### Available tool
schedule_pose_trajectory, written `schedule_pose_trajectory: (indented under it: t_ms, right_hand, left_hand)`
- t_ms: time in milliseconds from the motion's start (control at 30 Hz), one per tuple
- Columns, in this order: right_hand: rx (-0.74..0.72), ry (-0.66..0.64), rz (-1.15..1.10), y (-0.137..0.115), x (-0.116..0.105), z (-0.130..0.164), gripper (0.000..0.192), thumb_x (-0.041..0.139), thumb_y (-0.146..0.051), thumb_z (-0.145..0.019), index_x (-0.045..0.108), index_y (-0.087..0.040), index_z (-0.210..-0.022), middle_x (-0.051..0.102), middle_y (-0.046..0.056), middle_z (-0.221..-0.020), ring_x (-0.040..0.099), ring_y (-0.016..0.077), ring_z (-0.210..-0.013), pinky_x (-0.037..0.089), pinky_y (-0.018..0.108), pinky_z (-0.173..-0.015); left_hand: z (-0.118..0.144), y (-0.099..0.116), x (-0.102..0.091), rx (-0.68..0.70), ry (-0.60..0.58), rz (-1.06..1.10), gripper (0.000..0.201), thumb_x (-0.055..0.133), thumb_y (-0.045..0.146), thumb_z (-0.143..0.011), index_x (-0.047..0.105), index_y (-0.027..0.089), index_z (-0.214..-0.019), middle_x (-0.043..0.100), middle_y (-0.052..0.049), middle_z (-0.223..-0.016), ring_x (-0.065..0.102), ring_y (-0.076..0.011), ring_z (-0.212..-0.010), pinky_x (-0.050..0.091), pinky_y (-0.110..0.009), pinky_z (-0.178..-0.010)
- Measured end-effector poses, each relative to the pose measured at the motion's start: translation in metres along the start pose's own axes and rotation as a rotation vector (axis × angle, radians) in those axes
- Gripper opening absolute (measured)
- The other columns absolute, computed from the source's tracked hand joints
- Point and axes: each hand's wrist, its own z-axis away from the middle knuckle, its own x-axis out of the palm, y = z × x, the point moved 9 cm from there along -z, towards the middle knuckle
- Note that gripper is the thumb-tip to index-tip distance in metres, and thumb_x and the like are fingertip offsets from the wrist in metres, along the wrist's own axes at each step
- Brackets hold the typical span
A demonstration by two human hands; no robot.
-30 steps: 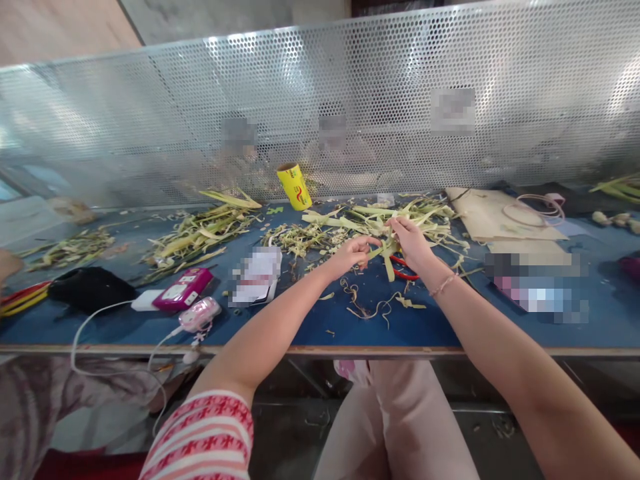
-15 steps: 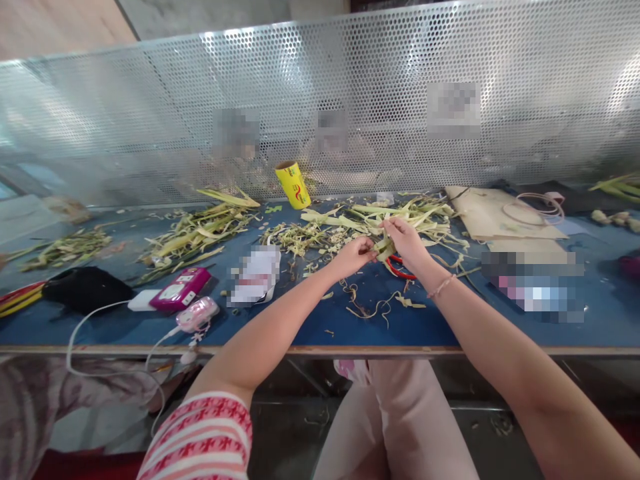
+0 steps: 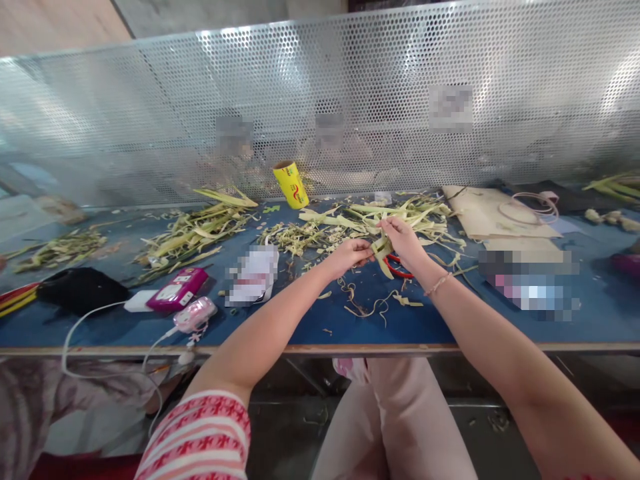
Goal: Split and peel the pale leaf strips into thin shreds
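Leaf strip (image 3: 383,252) — pinched between left hand (image 3: 350,255) and right hand (image 3: 404,241).

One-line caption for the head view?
Left hand and right hand hold a leaf strip above a blue table.

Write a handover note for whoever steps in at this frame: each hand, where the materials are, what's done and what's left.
Left hand: pinching one end of the leaf strip.
Right hand: gripping the same strip from the other side, above the blue table.
Materials: leaf pile just behind the hands; red-handled scissors under the right hand; curled trimmings nearer the table edge.
Done: strip partly folded.
Left: no finished piece is visible; pile remains.
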Motion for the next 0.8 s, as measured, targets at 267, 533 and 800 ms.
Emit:
schedule_pose_trajectory:
  t_ms: [267,533,800]
  right_hand:
    - [-0.078,0.004,0.072,0.000,0.003,-0.004,0.031,0.052,-0.050,-0.078,0.061,-0.021,-0.073,0.039,-0.004,-0.059,0.035,0.0120,-0.058,0.028,0.026,-0.055]
    - [-0.089,0.036,0.086,-0.007,-0.004,-0.001,0.029,0.051,-0.047,-0.081,0.058,-0.021,-0.074,0.041,-0.003,-0.060,0.037,0.0117,-0.059,0.029,0.025,-0.056]
    - [-0.037,0.156,0.052,0.003,-0.022,-0.009,0.032,0.053,-0.053,-0.080,0.059,-0.022,-0.075,0.041,-0.004,-0.059,0.037,0.0117,-0.055,0.028,0.025,-0.053]
  left_hand:
    - [0.000,0.010,-0.010,0.079,0.109,-0.329,0.012,0.053,0.008,-0.074,0.050,0.017,-0.066,0.065,0.000,-0.063,0.062,-0.0133,-0.064,0.047,-0.025,-0.064]
    - [0.006,0.025,-0.014,0.159,0.183,-0.491,0.015,0.046,0.004,-0.071,0.051,0.019,-0.070,0.059,0.001,-0.063,0.053,-0.0144,-0.063,0.040,-0.026,-0.066]
    - [0.010,0.026,-0.011,0.170,0.163,-0.501,0.029,0.053,0.017,-0.079,0.063,0.021,-0.106,0.068,-0.002,-0.084,0.054,-0.0150,-0.062,0.041,-0.027,-0.067]
